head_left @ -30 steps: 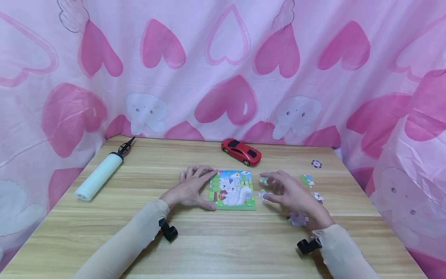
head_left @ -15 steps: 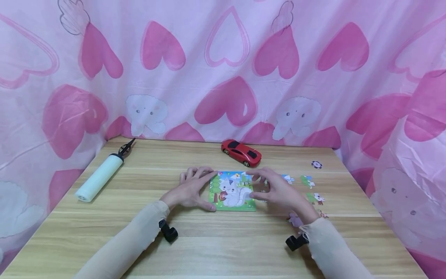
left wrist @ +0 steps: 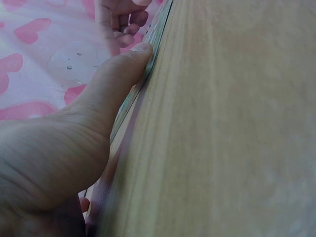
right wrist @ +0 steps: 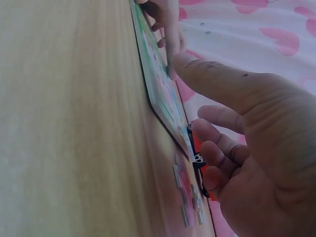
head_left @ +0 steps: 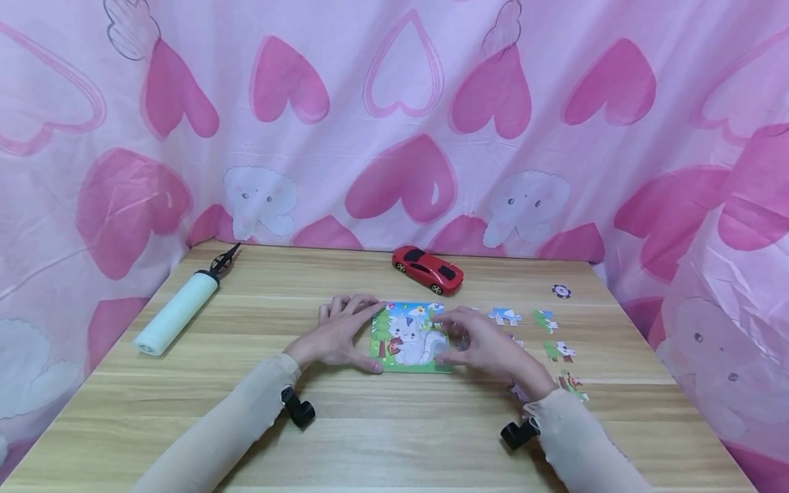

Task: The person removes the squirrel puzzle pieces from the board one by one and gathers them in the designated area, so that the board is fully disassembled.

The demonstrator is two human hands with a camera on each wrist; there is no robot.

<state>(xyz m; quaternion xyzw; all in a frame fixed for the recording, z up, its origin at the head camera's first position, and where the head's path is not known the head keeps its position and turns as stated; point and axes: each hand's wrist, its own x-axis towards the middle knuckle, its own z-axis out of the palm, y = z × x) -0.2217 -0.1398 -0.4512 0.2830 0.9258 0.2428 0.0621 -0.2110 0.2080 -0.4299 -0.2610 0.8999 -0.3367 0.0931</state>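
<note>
A small square puzzle board (head_left: 403, 342) with a white cat picture lies flat at the middle of the wooden table (head_left: 394, 438). My left hand (head_left: 339, 335) rests at the board's left side, fingers straight along its top left corner. Its thumb (left wrist: 118, 84) presses the board's near edge (left wrist: 155, 37). My right hand (head_left: 481, 346) is over the board's right part. Its thumb (right wrist: 207, 74) touches the board's surface (right wrist: 163, 94), the other fingers loosely curled with nothing seen in them. Loose puzzle pieces (head_left: 505, 316) lie to the right of that hand.
A red toy car (head_left: 428, 268) stands just behind the board. A white hand pump (head_left: 179, 308) lies at the far left. More loose pieces (head_left: 559, 351) and a small black disc (head_left: 561, 291) are on the right. Pink heart-patterned cloth surrounds the table.
My right hand has moved left from over the loose pieces onto the board's right part, uncovering pieces it hid. The left hand and the board have stayed put.
</note>
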